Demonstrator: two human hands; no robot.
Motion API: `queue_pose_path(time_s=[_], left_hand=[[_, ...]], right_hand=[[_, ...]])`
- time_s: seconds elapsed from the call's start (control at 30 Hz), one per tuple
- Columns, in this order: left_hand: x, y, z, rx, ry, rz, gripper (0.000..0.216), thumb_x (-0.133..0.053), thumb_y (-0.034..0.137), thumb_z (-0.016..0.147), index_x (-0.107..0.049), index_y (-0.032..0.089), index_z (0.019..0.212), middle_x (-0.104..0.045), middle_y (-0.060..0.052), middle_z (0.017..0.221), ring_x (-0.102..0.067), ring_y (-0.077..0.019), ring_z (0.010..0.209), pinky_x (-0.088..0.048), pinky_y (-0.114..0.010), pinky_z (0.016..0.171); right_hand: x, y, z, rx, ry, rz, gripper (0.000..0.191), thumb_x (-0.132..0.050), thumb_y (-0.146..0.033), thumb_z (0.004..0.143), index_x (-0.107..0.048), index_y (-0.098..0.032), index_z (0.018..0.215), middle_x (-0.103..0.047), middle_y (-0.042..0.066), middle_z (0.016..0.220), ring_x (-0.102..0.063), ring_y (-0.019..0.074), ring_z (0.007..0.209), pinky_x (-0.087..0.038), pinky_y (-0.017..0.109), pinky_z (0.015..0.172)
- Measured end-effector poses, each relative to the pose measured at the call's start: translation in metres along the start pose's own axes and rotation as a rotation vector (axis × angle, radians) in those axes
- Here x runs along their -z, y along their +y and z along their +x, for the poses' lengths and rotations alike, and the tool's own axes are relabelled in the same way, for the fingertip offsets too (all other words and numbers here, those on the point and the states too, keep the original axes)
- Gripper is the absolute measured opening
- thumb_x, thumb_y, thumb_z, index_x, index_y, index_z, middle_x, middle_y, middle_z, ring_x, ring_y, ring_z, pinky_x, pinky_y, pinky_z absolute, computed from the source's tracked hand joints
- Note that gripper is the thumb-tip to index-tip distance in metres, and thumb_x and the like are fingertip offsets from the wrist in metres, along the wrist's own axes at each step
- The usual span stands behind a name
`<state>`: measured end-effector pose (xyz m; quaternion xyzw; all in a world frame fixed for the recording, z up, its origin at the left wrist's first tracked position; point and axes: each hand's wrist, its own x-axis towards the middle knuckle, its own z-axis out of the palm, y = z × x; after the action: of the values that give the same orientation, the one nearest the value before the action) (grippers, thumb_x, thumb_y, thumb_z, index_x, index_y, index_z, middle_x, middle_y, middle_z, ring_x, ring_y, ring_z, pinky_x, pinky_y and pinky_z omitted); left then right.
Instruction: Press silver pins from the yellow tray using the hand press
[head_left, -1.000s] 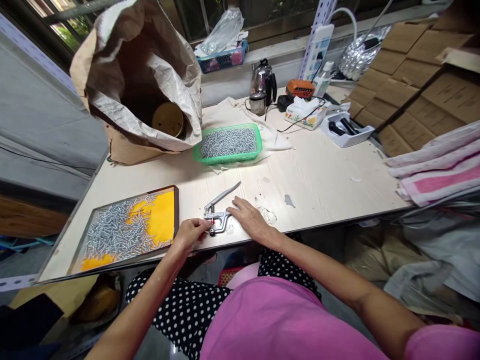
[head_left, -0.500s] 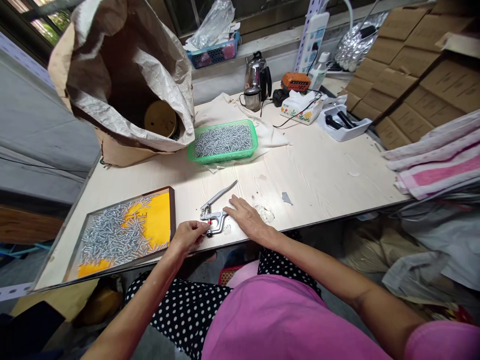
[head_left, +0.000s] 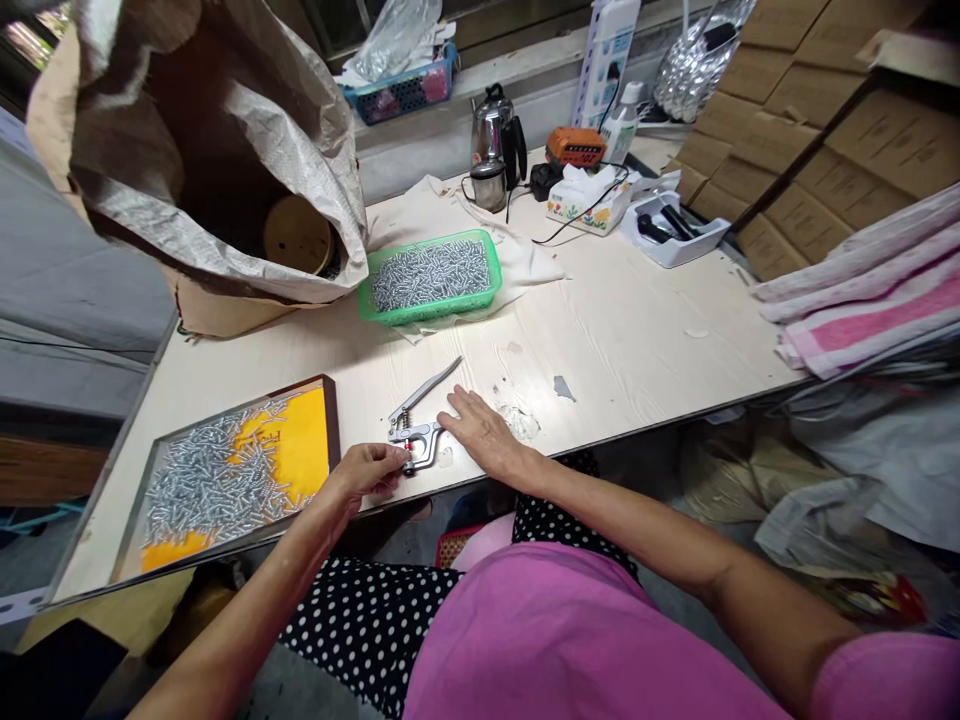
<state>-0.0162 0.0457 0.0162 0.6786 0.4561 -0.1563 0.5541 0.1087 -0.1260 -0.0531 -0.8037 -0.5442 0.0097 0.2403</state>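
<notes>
A pair of snap pliers (head_left: pixel 429 432) with grey metal handles lies near the table's front edge, its upper handle raised. At the jaw, my left hand (head_left: pixel 371 468) is closed in a pinch beside the red and black parts; whatever is between the fingertips is too small to make out. My right hand (head_left: pixel 484 432) lies flat over the lower handle, fingers stretched out, hiding that handle's end. To the left, a shallow tray (head_left: pixel 334 425) with a yellow bottom holds many small silvery screw-like pieces (head_left: pixel 202 480). Behind the pliers is a green basket (head_left: pixel 365 303) full of similar silvery pieces (head_left: pixel 431 272).
A large open sack (head_left: pixel 225 180) stands at the back left. Along the back are a metal kettle (head_left: pixel 491 125), a metal cup (head_left: pixel 487 187), an orange battery (head_left: pixel 576 148), a tissue box (head_left: pixel 585 205) and a white tray (head_left: pixel 675 250). Cardboard boxes (head_left: pixel 795 120) are stacked at right.
The whole view has shifted slightly, so the table things appear further left. Both hands keep nearly the same places at the pliers, the left still pinching at the jaw.
</notes>
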Motion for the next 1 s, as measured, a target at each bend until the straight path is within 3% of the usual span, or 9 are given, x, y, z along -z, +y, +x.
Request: queue_pose_path(time_s=[0.17,0.37,0.5,0.57,0.67,0.73,0.8,0.87,1.0], left_hand=[[0.001,0.001,0.001,0.036,-0.027,-0.045,0.052,-0.094,0.047,0.037,-0.068,0.013,0.067,-0.059,0.003,0.053,-0.05,-0.0095,0.049,-0.04,-0.022,0.049],[0.0,0.002,0.001,0.056,-0.023,-0.034,0.05,-0.095,0.045,0.039,-0.068,0.014,0.066,-0.059,0.002,0.053,-0.051,-0.0099,0.05,-0.044,-0.024,0.053],[-0.003,-0.001,0.0,0.045,-0.009,-0.032,0.05,-0.094,0.048,0.039,-0.066,0.013,0.063,-0.055,0.003,0.049,-0.046,-0.0082,0.047,-0.039,-0.022,0.05],[-0.004,-0.002,0.0,0.037,-0.023,-0.028,0.052,-0.094,0.05,0.038,-0.066,0.013,0.063,-0.053,0.004,0.048,-0.044,-0.0072,0.046,-0.037,-0.021,0.049],[-0.004,-0.003,0.001,0.038,-0.042,-0.033,0.058,-0.094,0.054,0.033,-0.066,0.013,0.063,-0.052,0.005,0.047,-0.04,-0.0061,0.046,-0.033,-0.02,0.048],[-0.004,-0.003,0.0,0.038,-0.046,-0.039,0.061,-0.093,0.055,0.03,-0.065,0.013,0.063,-0.05,0.006,0.046,-0.038,-0.0054,0.045,-0.03,-0.02,0.047],[-0.005,-0.003,-0.001,0.037,-0.044,-0.046,0.061,-0.093,0.056,0.029,-0.065,0.013,0.062,-0.049,0.006,0.045,-0.037,-0.0052,0.045,-0.029,-0.02,0.046],[-0.007,-0.002,-0.003,0.034,-0.02,-0.061,0.06,-0.094,0.054,0.028,-0.066,0.012,0.062,-0.051,0.005,0.046,-0.039,-0.0055,0.047,-0.032,-0.02,0.048],[-0.01,-0.004,-0.004,0.034,0.046,-0.088,0.059,-0.094,0.051,0.029,-0.068,0.012,0.065,-0.054,0.004,0.051,-0.045,-0.0071,0.051,-0.04,-0.022,0.053]], right_hand=[[0.0,-0.001,0.0,-0.001,0.006,-0.031,0.024,-0.048,-0.005,0.096,-0.064,-0.015,0.11,-0.06,0.018,0.13,-0.042,0.0286,0.142,-0.038,0.048,0.116],[-0.002,-0.002,0.0,0.009,0.021,-0.052,0.024,-0.048,-0.006,0.097,-0.065,-0.017,0.109,-0.063,0.015,0.125,-0.044,0.0276,0.141,-0.041,0.049,0.114],[0.004,0.003,-0.001,0.022,-0.034,0.004,0.023,-0.052,-0.009,0.096,-0.064,-0.015,0.115,-0.057,0.019,0.135,-0.04,0.0274,0.144,-0.038,0.046,0.116],[0.013,0.009,0.002,0.055,-0.051,0.05,0.035,-0.062,-0.018,0.094,-0.058,-0.015,0.129,-0.046,0.02,0.149,-0.031,0.0287,0.148,-0.036,0.047,0.117],[0.031,0.022,0.018,0.131,-0.095,0.068,0.076,-0.075,-0.035,0.085,-0.039,-0.017,0.15,-0.025,0.019,0.163,-0.01,0.0322,0.154,-0.028,0.054,0.12],[0.043,0.028,0.035,0.179,-0.187,0.034,0.089,-0.079,-0.043,0.08,-0.034,-0.016,0.153,-0.024,0.019,0.163,-0.004,0.0349,0.154,-0.022,0.058,0.12],[0.051,0.032,0.053,0.195,-0.318,-0.012,0.092,-0.081,-0.048,0.077,-0.039,-0.013,0.15,-0.036,0.021,0.157,-0.011,0.0387,0.152,-0.02,0.06,0.12],[0.056,0.032,0.067,0.184,-0.423,-0.054,0.088,-0.083,-0.05,0.074,-0.046,-0.013,0.144,-0.048,0.02,0.145,-0.028,0.0411,0.145,-0.023,0.062,0.117],[0.061,0.026,0.077,0.172,-0.486,-0.119,0.076,-0.085,-0.051,0.07,-0.058,-0.012,0.13,-0.055,0.018,0.132,-0.048,0.0376,0.121,-0.034,0.061,0.107]])
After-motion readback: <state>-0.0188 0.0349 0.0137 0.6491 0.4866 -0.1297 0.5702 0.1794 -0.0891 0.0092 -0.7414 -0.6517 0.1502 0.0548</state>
